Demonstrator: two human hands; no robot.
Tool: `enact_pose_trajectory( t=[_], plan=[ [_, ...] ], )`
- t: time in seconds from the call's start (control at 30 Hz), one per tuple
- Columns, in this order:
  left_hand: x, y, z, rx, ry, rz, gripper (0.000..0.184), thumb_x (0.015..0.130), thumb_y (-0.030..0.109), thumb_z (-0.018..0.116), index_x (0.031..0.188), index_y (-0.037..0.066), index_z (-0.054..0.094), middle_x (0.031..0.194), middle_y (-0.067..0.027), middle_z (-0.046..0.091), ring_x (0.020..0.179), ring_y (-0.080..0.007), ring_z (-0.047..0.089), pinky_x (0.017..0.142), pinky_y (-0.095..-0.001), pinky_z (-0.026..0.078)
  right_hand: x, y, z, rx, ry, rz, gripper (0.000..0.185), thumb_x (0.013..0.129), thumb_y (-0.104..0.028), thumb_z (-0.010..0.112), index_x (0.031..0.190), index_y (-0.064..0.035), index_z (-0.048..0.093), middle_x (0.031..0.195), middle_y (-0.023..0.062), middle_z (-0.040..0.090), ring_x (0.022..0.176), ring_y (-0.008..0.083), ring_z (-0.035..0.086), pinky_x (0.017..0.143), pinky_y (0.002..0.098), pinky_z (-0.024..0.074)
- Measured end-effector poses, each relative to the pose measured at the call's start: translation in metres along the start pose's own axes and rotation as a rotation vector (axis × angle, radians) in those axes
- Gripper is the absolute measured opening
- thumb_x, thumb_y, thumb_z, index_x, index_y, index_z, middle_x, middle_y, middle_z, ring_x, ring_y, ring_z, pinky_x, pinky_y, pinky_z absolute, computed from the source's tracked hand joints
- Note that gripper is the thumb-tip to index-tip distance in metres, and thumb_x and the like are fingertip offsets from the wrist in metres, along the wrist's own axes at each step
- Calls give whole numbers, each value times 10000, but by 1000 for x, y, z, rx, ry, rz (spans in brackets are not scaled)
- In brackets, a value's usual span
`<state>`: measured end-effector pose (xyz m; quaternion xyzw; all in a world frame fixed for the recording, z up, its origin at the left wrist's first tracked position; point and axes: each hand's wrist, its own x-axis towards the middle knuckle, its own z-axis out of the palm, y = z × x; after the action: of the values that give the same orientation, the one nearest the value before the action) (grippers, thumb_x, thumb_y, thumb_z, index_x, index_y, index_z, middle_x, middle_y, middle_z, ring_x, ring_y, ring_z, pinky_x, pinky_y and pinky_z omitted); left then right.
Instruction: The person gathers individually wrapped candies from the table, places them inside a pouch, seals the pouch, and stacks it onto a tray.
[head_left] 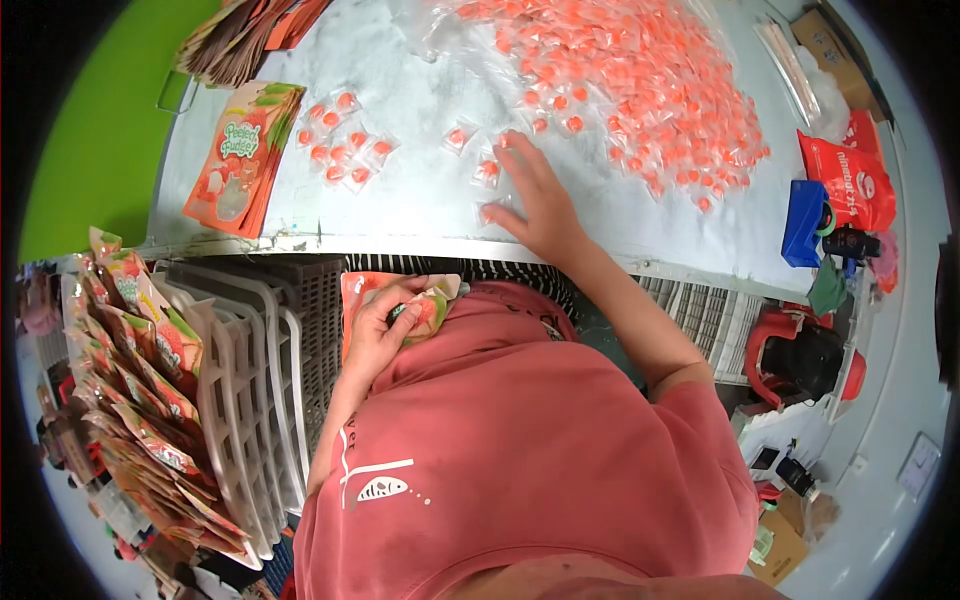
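Note:
Below the table edge, my left hand is closed round a printed pouch, held against the lap. My right hand reaches over the white table with its fingers spread, the fingertips touching or just over small clear-wrapped orange candies; whether one is pinched does not show. Another wrapped candy lies just left of these. Farther left is a small group of wrapped candies. A large heap of the same candies covers the back right.
A stack of flat pouches lies at the table's left, with more pouches behind. Grey crates and filled pouches stand at the lower left. A blue tape dispenser and red packets are at the right.

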<state>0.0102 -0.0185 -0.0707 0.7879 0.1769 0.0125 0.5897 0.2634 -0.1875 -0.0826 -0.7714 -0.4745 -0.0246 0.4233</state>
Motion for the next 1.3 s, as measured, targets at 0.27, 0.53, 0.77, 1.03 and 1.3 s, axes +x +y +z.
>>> enact_pose_trajectory(
  t=[0.27,0.53,0.77,1.03,1.3],
  plan=[
    [-4,-6,1,-66,29,9,97,938,99,661,941,4,638,1219,-138,680,1115,-255,644,919,-343,508,0,13,9,106,39,92,542,914,-159,686,1394,6,494,1412,228,503,1319,351,490,1103,406,386],
    [-2,2,-1,-25,11,30,91,936,90,660,951,2,642,1208,-139,688,1110,-250,649,922,-341,510,13,11,11,168,174,97,344,978,-53,540,1311,32,565,1322,181,584,1252,290,549,1081,356,400],
    [-3,-1,2,-44,24,10,76,925,72,669,947,5,641,1209,-130,689,1097,-245,649,923,-343,509,12,20,25,260,189,195,358,993,-91,521,1336,4,554,1356,197,555,1291,319,512,1100,356,382],
    [-2,-1,2,-4,2,4,72,924,65,659,930,4,619,1222,-138,681,1116,-277,641,945,-364,494,49,-5,84,-255,9,30,509,926,-331,654,1359,-86,544,1441,232,448,1373,426,373,1115,601,290],
    [-9,-10,0,-58,56,-31,41,920,20,634,951,-5,624,1226,-146,682,1142,-284,634,981,-362,476,99,-32,88,233,90,-56,328,914,-180,650,1218,-59,637,1298,161,565,1079,336,620,897,405,526]
  ],
)
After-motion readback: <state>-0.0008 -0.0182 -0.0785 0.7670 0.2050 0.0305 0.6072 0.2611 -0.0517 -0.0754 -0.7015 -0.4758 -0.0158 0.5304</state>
